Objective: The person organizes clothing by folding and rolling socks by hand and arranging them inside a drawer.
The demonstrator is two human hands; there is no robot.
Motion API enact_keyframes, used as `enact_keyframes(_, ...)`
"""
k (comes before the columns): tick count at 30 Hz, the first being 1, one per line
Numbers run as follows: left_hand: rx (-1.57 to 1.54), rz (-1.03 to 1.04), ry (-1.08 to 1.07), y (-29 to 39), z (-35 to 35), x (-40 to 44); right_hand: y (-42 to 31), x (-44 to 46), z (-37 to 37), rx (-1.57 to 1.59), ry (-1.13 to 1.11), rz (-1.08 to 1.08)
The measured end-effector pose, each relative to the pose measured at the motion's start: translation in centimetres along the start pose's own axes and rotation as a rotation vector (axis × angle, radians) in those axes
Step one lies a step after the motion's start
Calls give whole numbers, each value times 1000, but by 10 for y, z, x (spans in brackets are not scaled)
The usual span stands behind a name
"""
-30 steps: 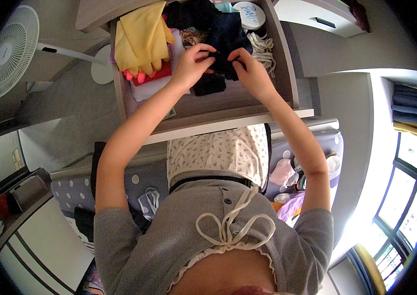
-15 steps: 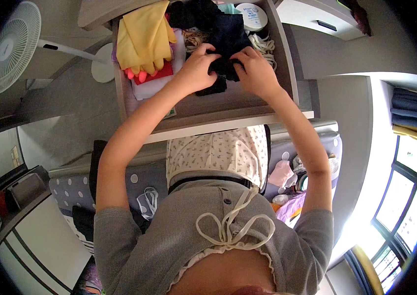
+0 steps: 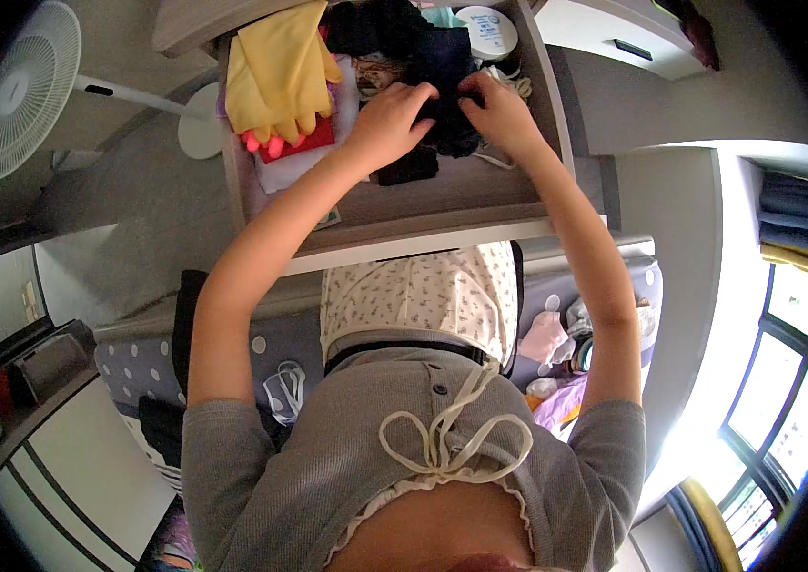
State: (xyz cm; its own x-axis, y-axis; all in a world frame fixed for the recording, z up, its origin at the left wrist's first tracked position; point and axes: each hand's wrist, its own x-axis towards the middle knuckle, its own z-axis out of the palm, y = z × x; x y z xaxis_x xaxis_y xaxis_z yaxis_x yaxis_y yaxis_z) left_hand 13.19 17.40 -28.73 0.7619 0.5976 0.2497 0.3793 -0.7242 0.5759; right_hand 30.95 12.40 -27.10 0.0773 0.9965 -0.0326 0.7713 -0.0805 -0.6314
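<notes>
Both hands are over the open drawer (image 3: 385,212). My left hand (image 3: 393,124) is closed, its fingers pinching the left side of a piece of black cloth (image 3: 454,132). Opposite it, my right hand (image 3: 501,114) grips the right side of the same cloth with bent fingers. Dark clothing (image 3: 437,57) lies just beyond and partly merges with it, so its exact outline and kind are unclear. A small folded black cloth (image 3: 410,166) lies on the drawer floor below my left hand. White cord (image 3: 521,86) shows beside my right hand.
Yellow rubber gloves (image 3: 280,71) lie at the drawer's left, over a red item (image 3: 313,141) and white cloth (image 3: 277,175). A round white container (image 3: 487,33) sits at the back right. A white fan (image 3: 23,91) stands left. Behind me is a dotted bed (image 3: 223,348).
My hands have shifted slightly, and the black cloth between them now hangs lower and to the right. A white strap now shows beneath my right hand.
</notes>
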Motion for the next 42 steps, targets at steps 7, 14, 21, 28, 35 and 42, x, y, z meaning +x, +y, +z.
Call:
enact_keyframes(7, -33, 25, -4, -12, 0, 10, -7, -15, -11, -345, 148, -474)
enact_keyframes(14, -156, -122, -118, -22, 3, 25, 3, -5, -15, -252, 56, -355)
enact_keyframes(21, -126, -203, 58, -22, 8, 31, 30, 32, -14, 194, -223, -175)
enact_keyframes(28, 264, 155, 91, -6, -1, 22, 42, 38, -12, 309, -217, -173)
enact_keyframes(35, 260, 115, 84, -14, 7, 22, 39, 35, -9, 271, -97, -56)
enact_keyframes(42, 194, 32, 53, -24, 8, 38, 28, 18, -24, -367, 65, -541)
